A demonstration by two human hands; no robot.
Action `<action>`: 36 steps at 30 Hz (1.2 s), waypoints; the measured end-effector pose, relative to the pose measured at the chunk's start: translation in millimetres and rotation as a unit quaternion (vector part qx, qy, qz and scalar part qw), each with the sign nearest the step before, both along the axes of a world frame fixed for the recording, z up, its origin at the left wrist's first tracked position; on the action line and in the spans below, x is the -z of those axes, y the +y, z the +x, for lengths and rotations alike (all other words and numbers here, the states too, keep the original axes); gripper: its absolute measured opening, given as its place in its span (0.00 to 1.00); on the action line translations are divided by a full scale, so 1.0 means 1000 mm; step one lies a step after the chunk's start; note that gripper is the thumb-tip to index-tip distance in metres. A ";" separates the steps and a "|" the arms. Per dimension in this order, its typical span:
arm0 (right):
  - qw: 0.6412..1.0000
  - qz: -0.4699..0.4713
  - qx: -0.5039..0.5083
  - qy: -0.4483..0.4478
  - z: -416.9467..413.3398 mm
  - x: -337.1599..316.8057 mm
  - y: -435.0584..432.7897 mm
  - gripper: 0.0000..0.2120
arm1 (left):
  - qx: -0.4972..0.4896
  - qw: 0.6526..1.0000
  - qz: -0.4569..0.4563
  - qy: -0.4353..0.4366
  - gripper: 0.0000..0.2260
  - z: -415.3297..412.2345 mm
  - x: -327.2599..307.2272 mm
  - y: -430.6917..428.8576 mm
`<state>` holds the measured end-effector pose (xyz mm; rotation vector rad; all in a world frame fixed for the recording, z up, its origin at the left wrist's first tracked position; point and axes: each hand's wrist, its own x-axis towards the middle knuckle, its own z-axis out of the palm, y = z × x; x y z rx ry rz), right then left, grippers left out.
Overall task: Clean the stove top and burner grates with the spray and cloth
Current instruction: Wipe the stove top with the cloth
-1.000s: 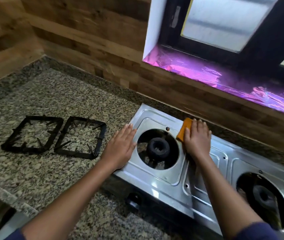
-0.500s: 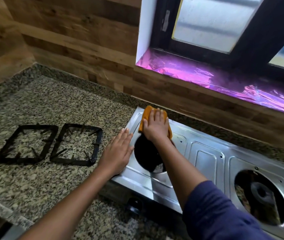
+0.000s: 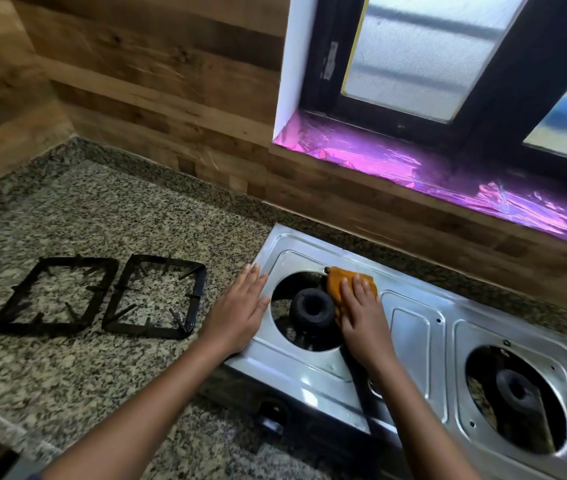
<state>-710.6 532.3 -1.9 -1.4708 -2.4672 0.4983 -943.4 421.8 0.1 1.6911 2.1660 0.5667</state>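
A steel two-burner stove top (image 3: 413, 341) lies on the granite counter, its grates taken off. My right hand (image 3: 361, 317) presses flat on an orange cloth (image 3: 335, 282) at the right rim of the left burner opening, beside the black burner head (image 3: 313, 308). My left hand (image 3: 240, 306) rests flat with straight fingers on the stove's left edge. Two black square burner grates (image 3: 53, 296) (image 3: 157, 296) sit side by side on the counter to the left. No spray bottle is in view.
The right burner (image 3: 517, 389) sits in its opening at the right. A wooden wall and a window sill lined with pink foil (image 3: 448, 174) run behind the stove. Speckled granite counter (image 3: 119, 216) stretches to the left and back.
My right hand slid the cloth from the far rim of the left burner opening down to its right rim, uncovering the burner head. My left hand stayed on the stove's left edge.
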 end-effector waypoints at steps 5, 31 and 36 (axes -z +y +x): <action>0.991 0.001 0.112 0.072 0.000 0.003 -0.077 0.23 | -0.002 0.996 0.026 -0.084 0.24 -0.003 0.001 0.001; 0.981 -0.060 0.136 -0.124 -0.158 -0.019 0.033 0.37 | -0.042 0.932 0.086 -0.350 0.37 -0.011 0.001 -0.002; 0.998 -0.038 -0.014 -0.049 -0.150 -0.017 -0.004 0.33 | -0.044 0.928 0.085 -0.361 0.39 -0.012 0.003 0.002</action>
